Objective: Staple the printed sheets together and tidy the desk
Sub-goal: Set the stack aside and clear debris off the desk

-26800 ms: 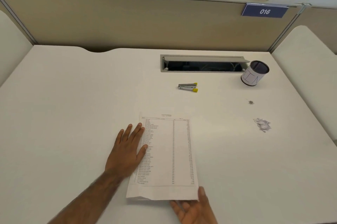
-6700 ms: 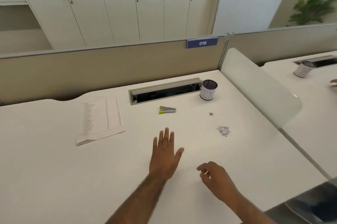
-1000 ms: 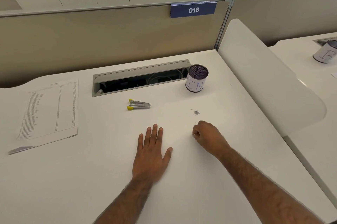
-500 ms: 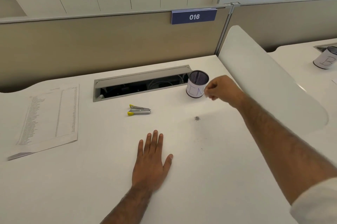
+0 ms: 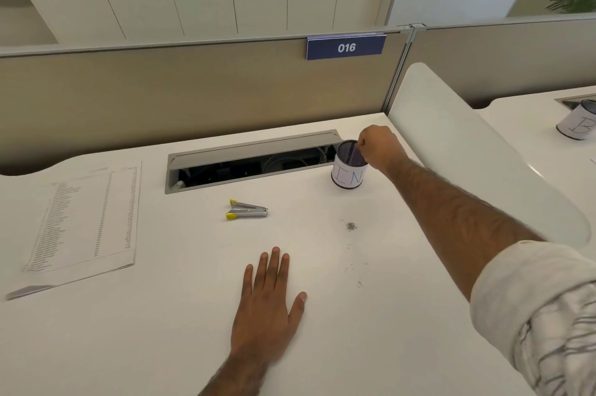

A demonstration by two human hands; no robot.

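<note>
The printed sheets (image 5: 84,218) lie flat at the desk's far left, with a bottom corner folded under. A small silver stapler (image 5: 248,211) with yellow tips rests mid-desk. My left hand (image 5: 267,295) lies flat, palm down, on the white desk (image 5: 161,331). My right hand (image 5: 377,145) reaches over the mouth of a mesh cup (image 5: 348,178) with a white paper label. Its fingers are curled and pinched downward into the opening. The crumpled paper scrap it carried is hidden inside the fingers.
A small heap of loose staples (image 5: 351,226) and a few stray ones lie right of the stapler. An open cable tray (image 5: 251,160) runs along the back by the partition. A white side divider (image 5: 467,150) bounds the right. Another labelled cup (image 5: 577,124) stands on the neighbouring desk.
My right hand closed where the crumpled scrap had lain, rose and moved back to the cup, and is now over its mouth. My left hand stayed flat.
</note>
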